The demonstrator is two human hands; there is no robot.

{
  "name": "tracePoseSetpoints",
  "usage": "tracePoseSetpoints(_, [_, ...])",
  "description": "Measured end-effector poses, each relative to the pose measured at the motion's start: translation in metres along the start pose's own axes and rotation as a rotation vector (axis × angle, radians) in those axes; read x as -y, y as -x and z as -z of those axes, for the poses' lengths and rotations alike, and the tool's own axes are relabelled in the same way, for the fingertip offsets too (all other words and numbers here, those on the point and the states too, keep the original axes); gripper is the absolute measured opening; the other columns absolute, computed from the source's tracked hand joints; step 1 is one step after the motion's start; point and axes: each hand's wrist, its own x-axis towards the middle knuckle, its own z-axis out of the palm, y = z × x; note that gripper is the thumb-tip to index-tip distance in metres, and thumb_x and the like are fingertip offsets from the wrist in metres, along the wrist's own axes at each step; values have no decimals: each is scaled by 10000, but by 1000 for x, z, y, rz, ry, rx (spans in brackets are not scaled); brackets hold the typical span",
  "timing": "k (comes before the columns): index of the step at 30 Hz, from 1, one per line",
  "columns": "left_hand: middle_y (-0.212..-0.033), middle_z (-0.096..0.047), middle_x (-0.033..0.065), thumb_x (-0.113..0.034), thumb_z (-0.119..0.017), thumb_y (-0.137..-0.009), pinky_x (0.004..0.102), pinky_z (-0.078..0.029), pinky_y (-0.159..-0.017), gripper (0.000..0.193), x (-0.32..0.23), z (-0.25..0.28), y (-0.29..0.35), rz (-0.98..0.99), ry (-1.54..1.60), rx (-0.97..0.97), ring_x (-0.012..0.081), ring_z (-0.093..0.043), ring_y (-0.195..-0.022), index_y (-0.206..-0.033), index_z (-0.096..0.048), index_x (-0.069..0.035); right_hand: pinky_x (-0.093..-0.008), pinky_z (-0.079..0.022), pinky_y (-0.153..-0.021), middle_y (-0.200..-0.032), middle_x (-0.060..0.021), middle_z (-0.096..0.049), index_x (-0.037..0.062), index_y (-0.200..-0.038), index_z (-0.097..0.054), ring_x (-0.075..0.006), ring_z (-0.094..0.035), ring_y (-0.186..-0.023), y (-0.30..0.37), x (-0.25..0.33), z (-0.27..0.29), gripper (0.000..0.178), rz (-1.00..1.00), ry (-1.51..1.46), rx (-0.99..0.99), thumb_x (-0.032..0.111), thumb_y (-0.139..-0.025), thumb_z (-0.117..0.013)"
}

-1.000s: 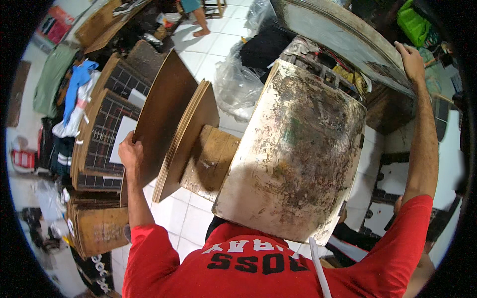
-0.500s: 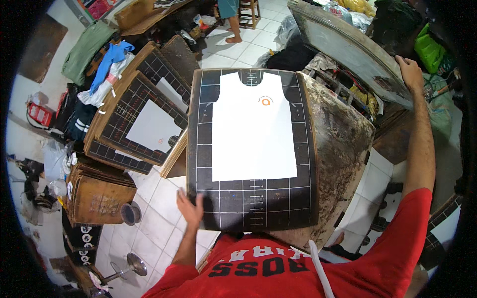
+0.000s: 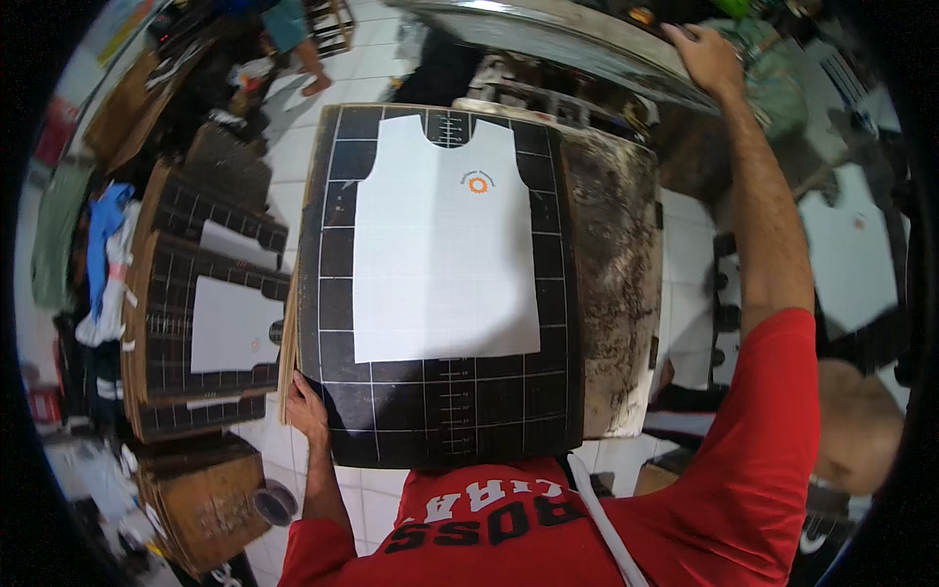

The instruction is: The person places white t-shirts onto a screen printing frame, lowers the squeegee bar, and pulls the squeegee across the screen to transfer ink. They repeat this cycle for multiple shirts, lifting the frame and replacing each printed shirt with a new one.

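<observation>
Whereas half a second ago the black gridded board (image 3: pixel 440 284) with its white vest-shaped cut-out (image 3: pixel 445 240) sat a little skewed over the stained platen (image 3: pixel 614 284), it now lies squarer and fills the centre of the frame, covering most of that worn surface; a second ago it was being swung in edge-on, so by my reading the board has been laid down and is being settled into place. Its lower left corner is pinched by the left hand (image 3: pixel 306 409), fingers curled around the edge at the lower left of centre, forearm rising from the bottom edge. Far above, the right hand (image 3: pixel 706 57) keeps its raised reach in the upper right, arm stretched long, palm pressed on the tilted grey lid (image 3: pixel 577 34); whether those fingers grip or merely rest I cannot tell. More gridded boards (image 3: pixel 210 313) stack at left.
</observation>
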Motion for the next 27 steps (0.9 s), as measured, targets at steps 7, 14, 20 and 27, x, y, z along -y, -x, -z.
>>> tracePoseSetpoints(7, [-931, -721, 238, -519, -922, -708, 482, -548, -781, 755, -74, -48, 24, -477, 116, 576, 417, -714, -882, -1119, -612, 34, -495, -553, -895, -1019, -253, -737, 47, -1022, -783, -429, -703, -1005, 25, 21, 18, 551, -39, -96, -76, 563, -880, -653])
tracePoseSetpoints(14, [-984, -704, 293, -510, -927, -697, 526, -537, -812, 798, -98, -59, 56, -495, 89, 661, 486, -690, -951, -1161, -577, 36, -488, -539, -812, -938, -264, -730, 25, -871, -764, -427, -705, -931, 14, 36, 34, 603, -76, -89, -14, 618, -862, -655])
tracePoseSetpoints(20, [-995, -702, 280, -465, -928, -706, 511, -532, -822, 746, -114, -35, 71, -396, 120, 697, 470, -690, -962, -1122, -555, 29, -468, -546, -849, -969, -249, -740, 38, -927, -787, -403, -714, -953, 0, 36, 43, 592, -85, -157, 21, 612, -843, -668])
tracePoseSetpoints(27, [-937, -682, 267, -462, -918, -714, 525, -525, -805, 705, -123, -26, 70, -375, -35, 661, 476, -680, -907, -1056, -513, 3, -459, -556, -857, -962, -265, -737, 26, -939, -790, -418, -718, -931, -30, 32, 44, 530, -45, -179, 10, 525, -829, -649])
